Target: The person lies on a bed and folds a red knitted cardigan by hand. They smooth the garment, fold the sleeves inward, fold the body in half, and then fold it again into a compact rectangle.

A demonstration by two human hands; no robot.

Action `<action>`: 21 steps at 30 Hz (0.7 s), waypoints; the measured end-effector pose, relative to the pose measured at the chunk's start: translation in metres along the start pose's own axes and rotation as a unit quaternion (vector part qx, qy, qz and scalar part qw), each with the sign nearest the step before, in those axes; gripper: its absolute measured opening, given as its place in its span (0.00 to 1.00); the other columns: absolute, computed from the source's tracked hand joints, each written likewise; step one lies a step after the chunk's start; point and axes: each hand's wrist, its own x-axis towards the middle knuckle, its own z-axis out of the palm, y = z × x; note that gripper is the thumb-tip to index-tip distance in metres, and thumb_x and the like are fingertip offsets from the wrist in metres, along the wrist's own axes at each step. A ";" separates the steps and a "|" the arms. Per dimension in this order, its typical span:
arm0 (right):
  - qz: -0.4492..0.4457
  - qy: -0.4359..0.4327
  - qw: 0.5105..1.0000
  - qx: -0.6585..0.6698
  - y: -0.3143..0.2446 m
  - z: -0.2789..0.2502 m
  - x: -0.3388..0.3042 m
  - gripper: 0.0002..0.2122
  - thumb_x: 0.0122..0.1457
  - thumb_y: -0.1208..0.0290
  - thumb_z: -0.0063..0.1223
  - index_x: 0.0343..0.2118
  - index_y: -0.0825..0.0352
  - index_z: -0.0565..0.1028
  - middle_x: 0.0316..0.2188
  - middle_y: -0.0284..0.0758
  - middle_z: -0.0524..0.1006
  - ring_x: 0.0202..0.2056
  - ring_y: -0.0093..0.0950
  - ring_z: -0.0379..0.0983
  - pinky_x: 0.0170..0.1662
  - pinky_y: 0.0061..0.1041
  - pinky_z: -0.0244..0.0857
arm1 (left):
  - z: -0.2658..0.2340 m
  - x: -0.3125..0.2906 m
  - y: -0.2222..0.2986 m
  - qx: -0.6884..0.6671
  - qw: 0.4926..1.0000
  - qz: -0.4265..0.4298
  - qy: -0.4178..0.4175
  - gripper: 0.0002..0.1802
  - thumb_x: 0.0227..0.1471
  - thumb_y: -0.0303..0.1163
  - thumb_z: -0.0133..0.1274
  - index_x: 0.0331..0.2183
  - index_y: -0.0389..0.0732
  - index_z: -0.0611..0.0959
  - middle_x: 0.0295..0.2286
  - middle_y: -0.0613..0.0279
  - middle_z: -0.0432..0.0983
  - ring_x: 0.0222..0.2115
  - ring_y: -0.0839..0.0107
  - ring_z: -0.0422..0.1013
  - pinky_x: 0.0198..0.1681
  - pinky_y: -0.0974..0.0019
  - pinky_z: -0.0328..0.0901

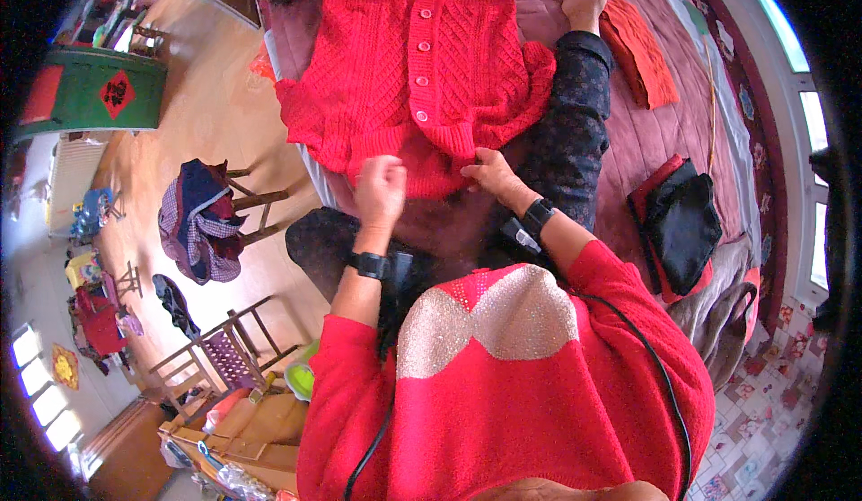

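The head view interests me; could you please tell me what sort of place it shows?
Probably a home, perhaps its bedroom: there is what looks like a quilt-covered bed, a red cardigan spread out, and a stool heaped with clothes.

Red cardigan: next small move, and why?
Probably let the left hand take the near edge and smooth it level. The red cardigan looks fairly flat at its far end but uneven at the near edge. The right hand appears to pinch that edge by the buttoned band, which could steady it; the left is blurred over the edge, its grip unclear.
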 end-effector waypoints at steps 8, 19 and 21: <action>-0.104 0.148 0.907 -0.381 0.008 0.005 0.013 0.17 0.49 0.63 0.55 0.37 0.71 0.71 0.34 0.54 0.76 0.39 0.52 0.73 0.44 0.44 0.66 | -0.019 0.012 -0.025 0.305 0.951 0.027 -0.027 0.31 0.40 0.37 0.64 0.47 0.38 0.72 0.38 0.47 0.70 0.40 0.48 0.71 0.40 0.51 0.70; -0.214 0.130 0.863 -0.439 0.014 0.005 -0.018 0.12 0.55 0.65 0.50 0.34 0.69 0.68 0.26 0.53 0.76 0.32 0.52 0.74 0.35 0.46 0.68 | -0.034 0.020 -0.052 0.229 0.967 0.088 0.062 0.16 0.49 0.26 0.47 0.42 0.38 0.76 0.33 0.48 0.73 0.36 0.48 0.72 0.39 0.50 0.68; -0.131 0.084 0.851 -0.502 0.018 0.007 -0.019 0.12 0.56 0.64 0.49 0.34 0.68 0.68 0.26 0.53 0.76 0.32 0.52 0.75 0.35 0.48 0.68 | -0.033 0.013 -0.053 0.261 0.964 0.044 -0.001 0.17 0.48 0.26 0.48 0.44 0.38 0.75 0.35 0.49 0.72 0.37 0.48 0.71 0.40 0.50 0.68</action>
